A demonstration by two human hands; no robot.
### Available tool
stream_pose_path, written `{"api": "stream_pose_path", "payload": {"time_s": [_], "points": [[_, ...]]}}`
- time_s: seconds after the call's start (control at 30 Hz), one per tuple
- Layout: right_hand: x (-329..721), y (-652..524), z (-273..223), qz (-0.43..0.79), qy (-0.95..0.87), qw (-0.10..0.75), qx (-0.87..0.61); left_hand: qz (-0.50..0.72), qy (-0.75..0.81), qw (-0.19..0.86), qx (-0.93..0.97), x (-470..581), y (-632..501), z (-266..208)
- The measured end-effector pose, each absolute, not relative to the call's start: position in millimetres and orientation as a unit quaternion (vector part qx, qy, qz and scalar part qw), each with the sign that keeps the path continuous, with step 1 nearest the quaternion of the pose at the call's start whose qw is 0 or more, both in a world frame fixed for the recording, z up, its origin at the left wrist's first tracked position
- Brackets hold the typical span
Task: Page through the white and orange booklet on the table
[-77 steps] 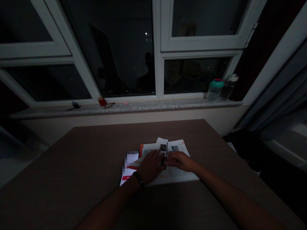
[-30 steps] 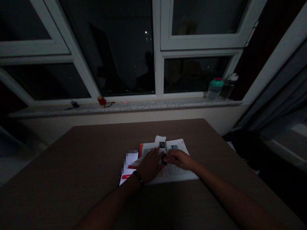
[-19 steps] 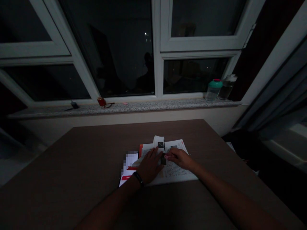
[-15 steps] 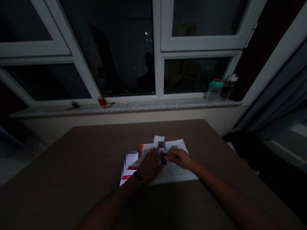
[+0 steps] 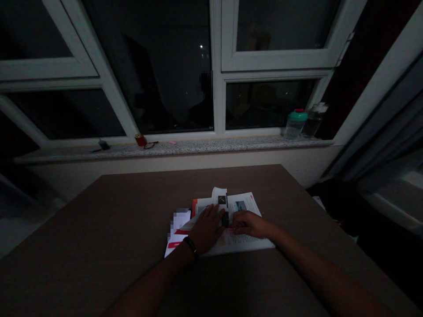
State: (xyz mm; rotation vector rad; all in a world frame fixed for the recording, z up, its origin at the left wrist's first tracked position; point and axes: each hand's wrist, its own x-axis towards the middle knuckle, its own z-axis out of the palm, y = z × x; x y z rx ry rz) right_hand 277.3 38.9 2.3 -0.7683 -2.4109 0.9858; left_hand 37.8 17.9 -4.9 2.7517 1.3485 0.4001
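On the bench (image 5: 132,220), the spread left hand (image 5: 206,229) touches an open book (image 5: 236,244), its page (image 5: 220,193) curled, not yet flat; at three o'clock the right hand (image 5: 249,223) pinches something pinkish (image 5: 231,229).

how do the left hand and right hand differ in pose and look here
The left hand lies palm down with fingers extended, while the right hand is curled, seemingly pinching a small pinkish thing too dim to identify. The left hand has a dark wristband at its wrist; the right hand has none. Both hands are at the open booklet.
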Motion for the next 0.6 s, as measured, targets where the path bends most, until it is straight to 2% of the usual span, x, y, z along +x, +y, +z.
{"api": "stream_pose_path", "payload": {"time_s": [0.23,0.47,0.6], "points": [[274.9,40.1,0.1,0.314,-0.841,0.278,-0.342,0.132,0.441,0.027,0.887,38.8,18.1,-7.4],[279.5,41.4,4.0,0.373,-0.867,0.224,-0.244,0.122,0.443,0.031,0.888,38.5,17.9,-4.6],[278.7,40.7,4.8,0.375,-0.869,0.216,-0.240,0.124,0.439,0.034,0.889,38.1,17.0,-0.6]]}}
